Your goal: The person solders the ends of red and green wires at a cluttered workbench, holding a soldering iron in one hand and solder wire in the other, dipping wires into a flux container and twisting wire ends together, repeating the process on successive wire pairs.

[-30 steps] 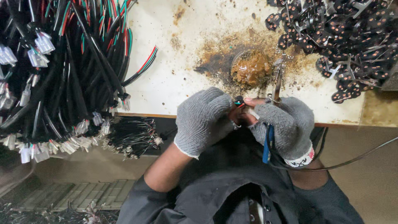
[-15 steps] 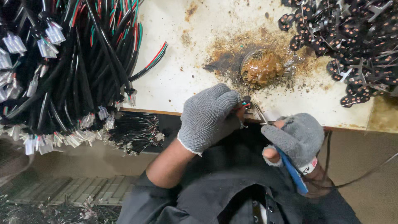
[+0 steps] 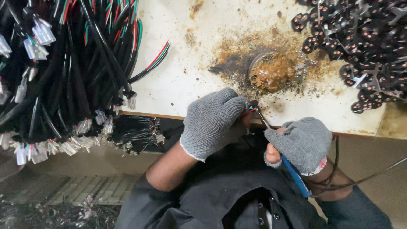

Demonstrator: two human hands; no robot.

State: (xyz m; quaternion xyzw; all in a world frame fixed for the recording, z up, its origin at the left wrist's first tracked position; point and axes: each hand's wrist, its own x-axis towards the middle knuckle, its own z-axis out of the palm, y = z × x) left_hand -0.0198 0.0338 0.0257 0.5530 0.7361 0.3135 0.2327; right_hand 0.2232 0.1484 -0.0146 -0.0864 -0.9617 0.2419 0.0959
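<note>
Soldering a small connector is the step in hand, judging by the pose. Right hand, grey glove, is closed around a blue-handled soldering iron; the iron's long axis runs from 5 o'clock at the handle to 11 o'clock at the tip, and the tip points at the connector. Left hand, also gloved, is closed and pinching that connector at the near edge of the white bench, touching or just shy of the tip, cannot tell which. Next move calls for a steady pinch and a fine tip placement. Farther, at 12 o'clock, sits a tin of brown flux paste. Black wire harnesses pile at 9 o'clock, black round parts at 2 o'clock.
</note>
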